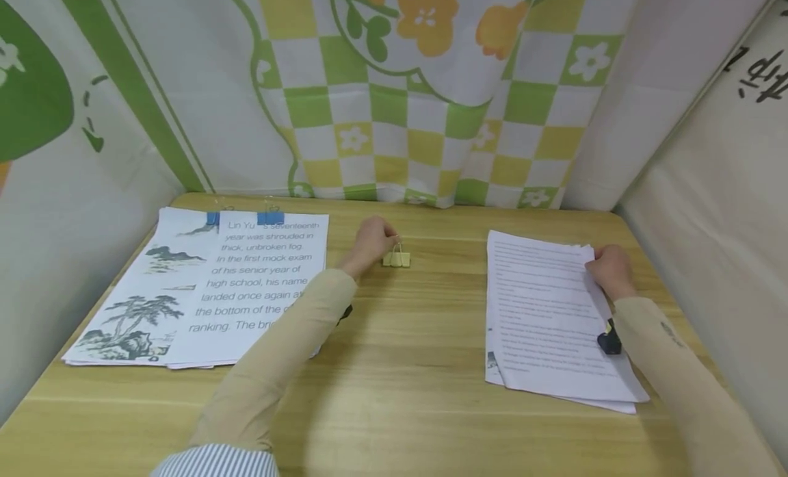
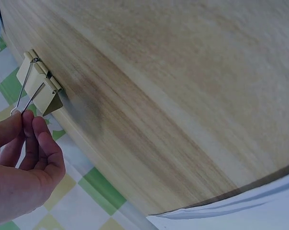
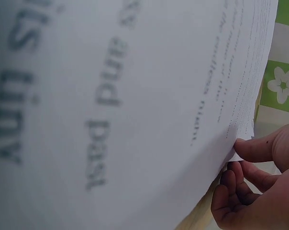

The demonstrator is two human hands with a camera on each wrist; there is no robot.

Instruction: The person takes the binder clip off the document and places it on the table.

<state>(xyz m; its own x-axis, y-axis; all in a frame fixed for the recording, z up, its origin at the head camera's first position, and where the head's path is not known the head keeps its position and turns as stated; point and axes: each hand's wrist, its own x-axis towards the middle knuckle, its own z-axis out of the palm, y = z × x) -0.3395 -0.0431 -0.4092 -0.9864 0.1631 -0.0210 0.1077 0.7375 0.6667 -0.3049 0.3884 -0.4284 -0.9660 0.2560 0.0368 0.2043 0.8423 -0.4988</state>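
While left hand (image 2: 20,163) fingers pinch the binder clip (image 2: 39,81), right hand (image 3: 259,191) fingers grip the paper stack (image 1: 548,313).

long beige sleeves cover both arms to the wrists; a blue-and-white striped cuff (image 1: 215,461) shows at the left elbow

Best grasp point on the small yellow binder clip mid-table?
Take the yellow binder clip by its raised wire handles, coming from above and behind: they stand up off the wooden table, while the body lies flat. The left hand already pinches them there.
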